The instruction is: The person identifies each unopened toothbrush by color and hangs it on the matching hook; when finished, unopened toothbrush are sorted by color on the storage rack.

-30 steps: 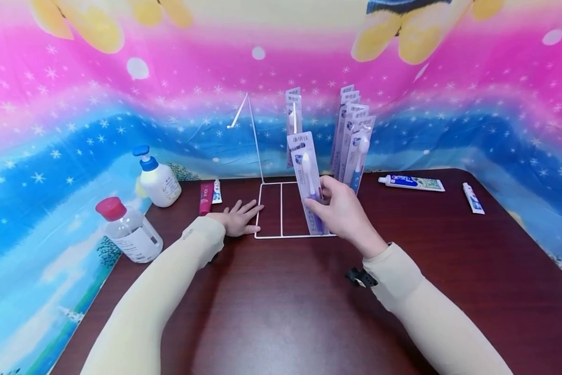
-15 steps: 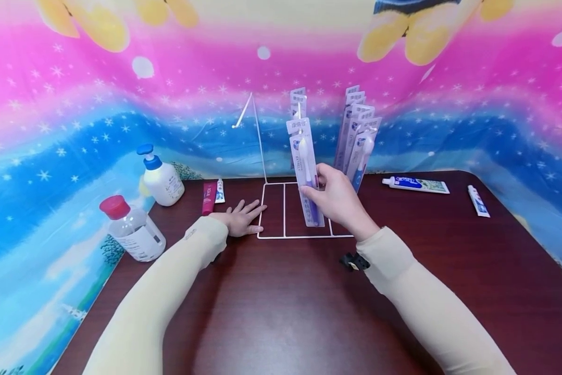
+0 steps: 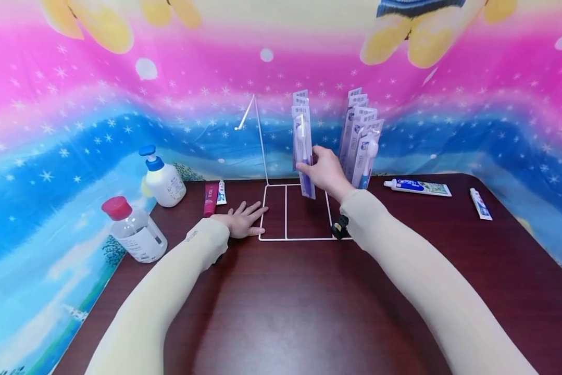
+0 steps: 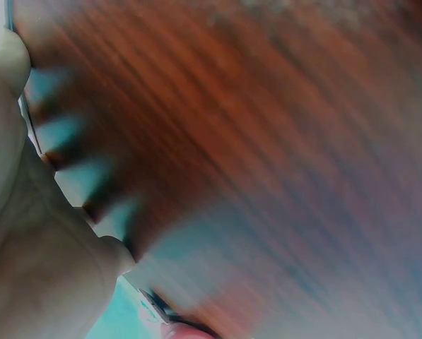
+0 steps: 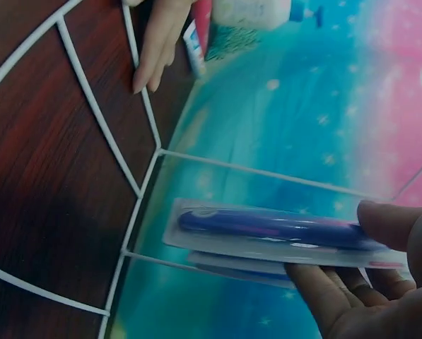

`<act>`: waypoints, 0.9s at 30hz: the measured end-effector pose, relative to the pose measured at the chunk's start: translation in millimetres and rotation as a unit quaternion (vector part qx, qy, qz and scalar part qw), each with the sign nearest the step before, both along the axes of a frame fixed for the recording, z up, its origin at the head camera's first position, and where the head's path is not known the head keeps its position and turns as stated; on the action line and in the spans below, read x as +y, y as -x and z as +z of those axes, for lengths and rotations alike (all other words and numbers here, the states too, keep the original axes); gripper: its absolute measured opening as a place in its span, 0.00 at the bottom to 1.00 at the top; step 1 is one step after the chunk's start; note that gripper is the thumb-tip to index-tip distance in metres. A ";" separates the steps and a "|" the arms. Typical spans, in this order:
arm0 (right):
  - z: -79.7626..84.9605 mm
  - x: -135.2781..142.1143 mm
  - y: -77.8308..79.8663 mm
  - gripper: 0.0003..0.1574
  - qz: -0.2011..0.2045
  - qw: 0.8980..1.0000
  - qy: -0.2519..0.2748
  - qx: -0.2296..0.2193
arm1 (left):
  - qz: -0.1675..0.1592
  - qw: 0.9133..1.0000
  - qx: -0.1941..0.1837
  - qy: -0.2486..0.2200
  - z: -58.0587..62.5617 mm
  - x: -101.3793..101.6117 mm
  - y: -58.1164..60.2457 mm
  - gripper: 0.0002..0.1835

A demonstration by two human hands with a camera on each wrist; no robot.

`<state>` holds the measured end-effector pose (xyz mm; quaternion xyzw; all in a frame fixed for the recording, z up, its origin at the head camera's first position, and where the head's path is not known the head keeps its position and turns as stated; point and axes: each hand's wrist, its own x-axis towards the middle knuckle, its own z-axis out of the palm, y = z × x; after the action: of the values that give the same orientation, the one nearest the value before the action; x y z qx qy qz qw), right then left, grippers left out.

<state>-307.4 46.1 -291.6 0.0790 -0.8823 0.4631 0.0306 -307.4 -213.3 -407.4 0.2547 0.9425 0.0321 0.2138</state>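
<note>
In the head view, my right hand [image 3: 326,169] pinches a packaged toothbrush [image 3: 303,151] with a purple handle, thumb in front and fingers behind. The pack is upright, just in front of other toothbrush packs [image 3: 301,95] at the middle of a white wire display rack [image 3: 286,213]. Whether its top is on the hook cannot be told. The right wrist view shows the purple handle [image 5: 281,227] between thumb and fingers. My left hand [image 3: 242,222] lies flat, fingers spread, touching the left side of the rack's base.
More toothbrush packs [image 3: 356,151] hang at the rack's right; its left hook [image 3: 245,112] is bare. Left stand a pump bottle [image 3: 163,182], a red-capped bottle [image 3: 137,234], a red tube [image 3: 210,199] and a small tube [image 3: 222,192]. Toothpaste tubes [image 3: 419,187] lie right.
My right hand has moved away from me and upward with the toothbrush pack, bringing it close to the packs at the rack's middle. The left hand has stayed at the base.
</note>
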 end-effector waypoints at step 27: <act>-3.3 2.1 8.8 0.31 -0.018 0.998 -0.056 -0.007 | -0.007 1.000 0.007 -0.020 -10.1 -3.1 13.3 0.39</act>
<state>-316.2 48.2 -294.8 0.0617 -0.9084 0.4126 0.0286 -320.7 -216.4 -417.5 0.2656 0.9415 0.0475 0.2018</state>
